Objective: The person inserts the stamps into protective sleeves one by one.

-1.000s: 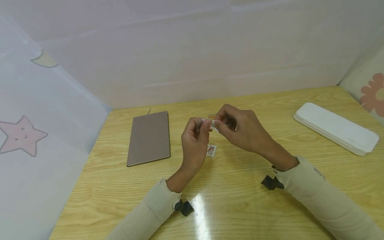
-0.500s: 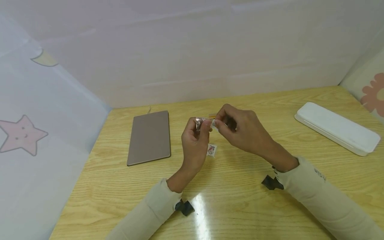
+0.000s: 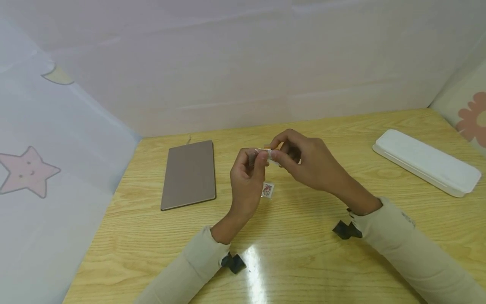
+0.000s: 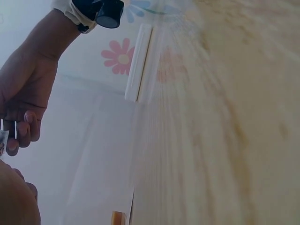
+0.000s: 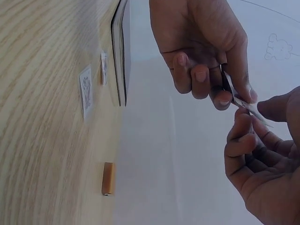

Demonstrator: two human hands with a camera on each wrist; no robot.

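Observation:
Raised over the table, both hands meet at a small thin shiny packet with a whitish edge. In the head view my left hand pinches its left part between thumb and curled fingers. My right hand pinches its right edge with thumb and forefinger. Much of the packet is hidden by fingers, and its exact kind is unclear. Below, on the table, lies a small white square card with a red and dark print. Another small pale piece lies beyond it in the right wrist view.
A small orange-brown block sits on the table behind the hands. To the left lies a flat grey-brown tablet-like slab. A long white case stands at the right. Sheets hang along the table's back and sides.
My right hand has shifted slightly, its forefinger now reaching further over the packet's edge. The shiny part in my left hand has tilted. The left hand has barely moved.

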